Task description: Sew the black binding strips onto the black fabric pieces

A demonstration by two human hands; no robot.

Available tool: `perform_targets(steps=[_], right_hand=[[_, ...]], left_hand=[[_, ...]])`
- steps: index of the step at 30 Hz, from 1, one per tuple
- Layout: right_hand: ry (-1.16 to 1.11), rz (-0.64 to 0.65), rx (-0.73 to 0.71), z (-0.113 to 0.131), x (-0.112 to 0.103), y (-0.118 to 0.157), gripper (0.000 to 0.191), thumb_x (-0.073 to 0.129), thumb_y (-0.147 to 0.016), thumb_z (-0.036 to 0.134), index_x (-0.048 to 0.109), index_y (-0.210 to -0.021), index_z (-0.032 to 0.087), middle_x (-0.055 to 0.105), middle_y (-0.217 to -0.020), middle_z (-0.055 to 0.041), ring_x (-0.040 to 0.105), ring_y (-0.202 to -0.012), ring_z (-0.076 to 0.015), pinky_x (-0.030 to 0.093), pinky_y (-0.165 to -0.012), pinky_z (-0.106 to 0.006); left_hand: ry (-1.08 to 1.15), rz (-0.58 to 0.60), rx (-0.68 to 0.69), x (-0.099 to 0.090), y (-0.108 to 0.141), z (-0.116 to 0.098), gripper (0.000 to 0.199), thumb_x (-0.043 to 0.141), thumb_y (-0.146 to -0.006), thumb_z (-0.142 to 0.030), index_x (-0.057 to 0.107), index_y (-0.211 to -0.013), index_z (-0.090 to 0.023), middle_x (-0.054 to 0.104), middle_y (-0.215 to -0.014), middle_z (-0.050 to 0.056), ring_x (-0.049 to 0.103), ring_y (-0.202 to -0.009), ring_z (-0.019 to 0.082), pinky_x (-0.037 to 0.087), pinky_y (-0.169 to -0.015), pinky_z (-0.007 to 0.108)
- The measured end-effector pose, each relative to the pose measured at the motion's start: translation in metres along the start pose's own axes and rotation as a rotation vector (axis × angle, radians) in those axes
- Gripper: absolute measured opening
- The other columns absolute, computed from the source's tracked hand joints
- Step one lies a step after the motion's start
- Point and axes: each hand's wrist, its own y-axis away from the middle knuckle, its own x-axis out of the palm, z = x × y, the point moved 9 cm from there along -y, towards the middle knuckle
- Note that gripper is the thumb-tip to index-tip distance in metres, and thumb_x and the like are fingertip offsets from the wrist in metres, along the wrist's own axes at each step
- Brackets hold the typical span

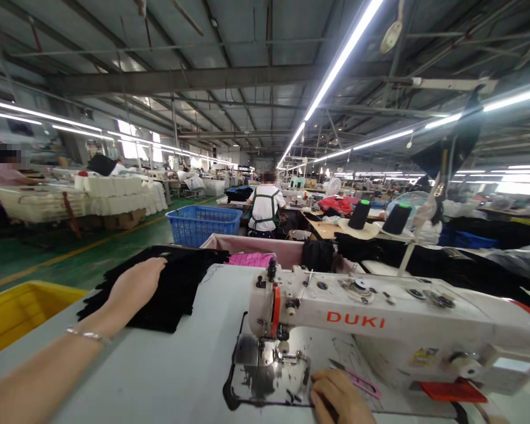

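At the left of the grey-white sewing table, my left hand (pixel 136 285) lies over a pile of black fabric pieces (pixel 176 294). Its fingers are drawn together on the top piece, with the fingertips partly hidden. My right hand (pixel 339 396) rests at the right edge of the metal needle plate (pixel 274 377), fingers curled. A dark patch shows under them, too unclear to name. Just beyond this hand lies a pair of pink-handled thread snips (pixel 365 384). Above the plate stands the white sewing machine (pixel 357 300) with its presser foot; no fabric shows under the needle.
A yellow bin (pixel 26 312) stands at the left table edge. Behind the table are a blue basket (pixel 203 227) and a pink-lined bin (pixel 265 244). Black thread cones (pixel 359 215) stand beyond the machine. A co-worker (pixel 265 209) sits ahead, facing away.
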Motion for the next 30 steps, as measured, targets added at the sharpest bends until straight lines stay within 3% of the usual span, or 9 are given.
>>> perform_targets(steps=[3, 5, 7, 11, 14, 17, 22, 26, 30], right_hand=[[0.018, 0.026, 0.009, 0.005, -0.005, -0.003, 0.018, 0.061, -0.095, 0.013, 0.072, -0.098, 0.027, 0.077, -0.102, -0.0064, 0.076, -0.091, -0.0243, 0.064, -0.083, -0.035], [0.011, 0.039, 0.044, 0.010, -0.008, -0.005, 0.018, 0.060, -0.096, 0.013, 0.072, -0.098, 0.026, 0.077, -0.103, -0.0071, 0.075, -0.093, -0.0249, 0.063, -0.084, -0.036], [-0.002, 0.059, 0.089, 0.016, -0.010, -0.008, 0.018, 0.058, -0.098, 0.013, 0.072, -0.099, 0.025, 0.076, -0.103, -0.0072, 0.074, -0.093, -0.0249, 0.062, -0.085, -0.037], [-0.009, 0.085, 0.139, 0.031, -0.015, -0.013, 0.017, 0.058, -0.101, 0.013, 0.070, -0.096, 0.024, 0.074, -0.101, -0.0060, 0.070, -0.093, -0.0249, 0.056, -0.087, -0.039], [-0.029, 0.102, 0.155, 0.043, -0.014, -0.013, 0.014, 0.060, -0.100, 0.014, 0.070, -0.096, 0.023, 0.073, -0.101, -0.0057, 0.068, -0.095, -0.0254, 0.053, -0.090, -0.040], [-0.085, 0.091, 0.166, 0.061, -0.010, -0.009, 0.013, 0.061, -0.100, 0.014, 0.069, -0.094, 0.023, 0.072, -0.098, -0.0047, 0.066, -0.094, -0.0248, 0.052, -0.088, -0.039], [-0.232, -0.040, 0.083, 0.106, 0.001, -0.006, 0.011, 0.063, -0.096, 0.014, 0.066, -0.093, 0.024, 0.073, -0.097, -0.0029, 0.066, -0.092, -0.0230, 0.050, -0.084, -0.037], [-0.335, -0.026, 0.110, 0.131, 0.025, -0.008, 0.010, 0.074, -0.090, 0.019, 0.069, -0.096, 0.026, 0.074, -0.100, -0.0016, 0.067, -0.093, -0.0240, 0.050, -0.082, -0.037], [-0.286, 0.064, 0.225, 0.142, 0.051, -0.007, 0.049, 0.095, -0.073, 0.036, 0.072, -0.116, 0.026, 0.072, -0.121, -0.0078, 0.065, -0.104, -0.0346, 0.052, -0.091, -0.048]], left_hand=[[0.053, 0.029, 0.107, -0.035, 0.032, -0.047, 0.036, 0.040, -0.109, -0.031, 0.063, -0.132, -0.017, 0.062, -0.144, 0.013, 0.058, -0.133, 0.031, 0.044, -0.117, 0.047], [0.124, 0.128, 0.199, -0.038, 0.074, -0.084, 0.037, 0.043, -0.108, -0.047, 0.071, -0.116, -0.024, 0.074, -0.121, 0.002, 0.069, -0.112, 0.026, 0.054, -0.099, 0.034], [0.263, 0.329, 0.302, -0.020, 0.125, -0.119, 0.049, 0.030, -0.111, -0.050, 0.074, -0.113, -0.029, 0.076, -0.123, 0.000, 0.070, -0.115, 0.023, 0.056, -0.098, 0.029], [0.212, 0.476, 0.374, 0.039, 0.194, -0.144, 0.062, 0.043, -0.102, -0.069, 0.050, -0.156, -0.039, 0.042, -0.169, 0.000, 0.044, -0.153, 0.035, 0.039, -0.125, 0.058], [0.164, 0.469, 0.336, 0.078, 0.197, -0.139, 0.070, 0.049, -0.099, -0.072, 0.047, -0.158, -0.036, 0.048, -0.165, 0.005, 0.047, -0.152, 0.035, 0.038, -0.125, 0.059], [0.130, 0.382, 0.249, 0.092, 0.172, -0.128, 0.068, 0.040, -0.105, -0.063, 0.052, -0.157, -0.021, 0.063, -0.150, 0.015, 0.057, -0.140, 0.035, 0.043, -0.121, 0.054], [0.073, 0.310, 0.194, 0.093, 0.148, -0.126, 0.065, 0.054, -0.099, -0.054, 0.051, -0.157, -0.023, 0.051, -0.159, 0.019, 0.044, -0.146, 0.046, 0.038, -0.116, 0.066], [0.121, 0.396, 0.216, 0.085, 0.170, -0.145, 0.057, 0.053, -0.099, -0.054, 0.064, -0.142, -0.018, 0.064, -0.137, 0.019, 0.065, -0.117, 0.039, 0.050, -0.101, 0.054], [0.220, 0.476, 0.236, 0.067, 0.200, -0.163, 0.031, 0.064, -0.092, -0.045, 0.073, -0.114, -0.026, 0.069, -0.116, 0.008, 0.067, -0.105, 0.031, 0.052, -0.094, 0.045]])
